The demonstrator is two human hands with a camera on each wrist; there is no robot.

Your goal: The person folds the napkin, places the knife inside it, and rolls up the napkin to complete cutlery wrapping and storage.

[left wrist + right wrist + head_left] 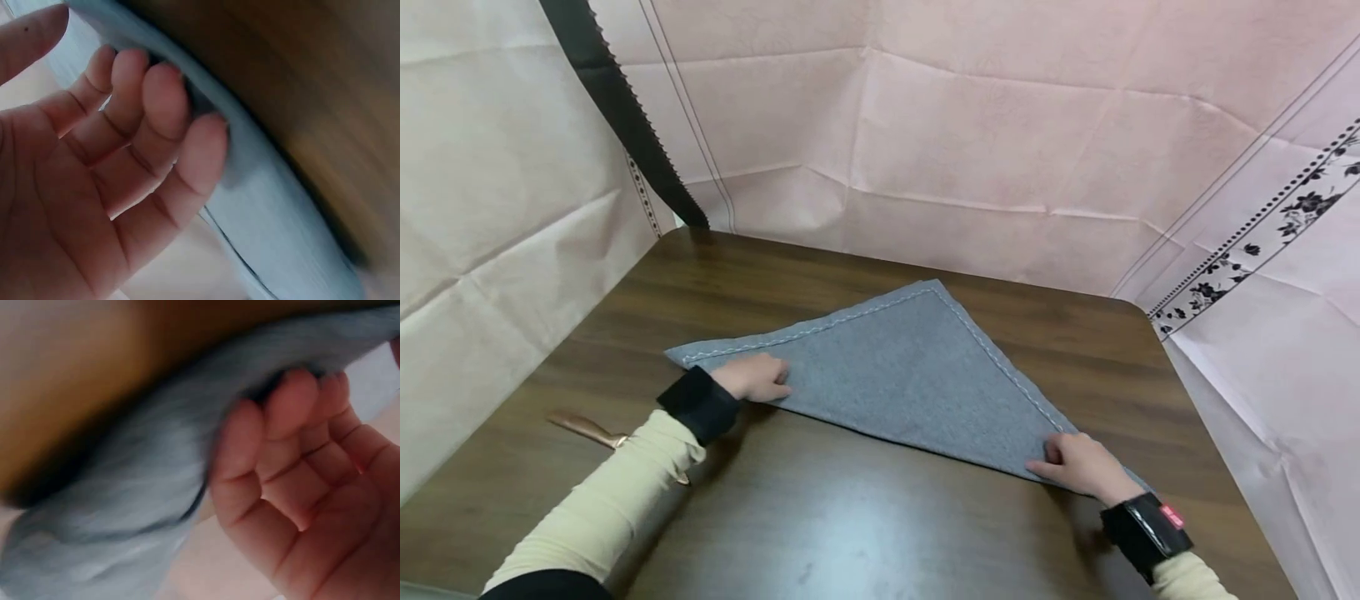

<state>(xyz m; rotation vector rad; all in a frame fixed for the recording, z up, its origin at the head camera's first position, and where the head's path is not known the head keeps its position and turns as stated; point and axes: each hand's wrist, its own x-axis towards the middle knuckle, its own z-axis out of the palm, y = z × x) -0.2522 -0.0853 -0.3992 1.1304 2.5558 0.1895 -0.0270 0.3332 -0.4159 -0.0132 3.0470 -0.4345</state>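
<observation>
A grey-blue cloth [887, 375] with pale stitching along two edges lies as a triangle on the brown wooden table, its point toward the far side. My left hand [754, 377] rests on its left end, by the near edge. At the right end my right hand [1078, 465] touches the cloth near that same edge. In the left wrist view the bent fingers [164, 103] meet the cloth with their tips, the thumb apart from them. Loosely bent fingers [240, 440] also touch the cloth in the right wrist view, where the thumb is mostly out of frame.
A brown-handled tool [583, 427] with a copper-coloured collar lies partly hidden under the left forearm. The table [850, 533] has rounded far corners. Pale creased sheets [1000, 142] hang behind and beside it, with a dark strip [625, 117] at the back left.
</observation>
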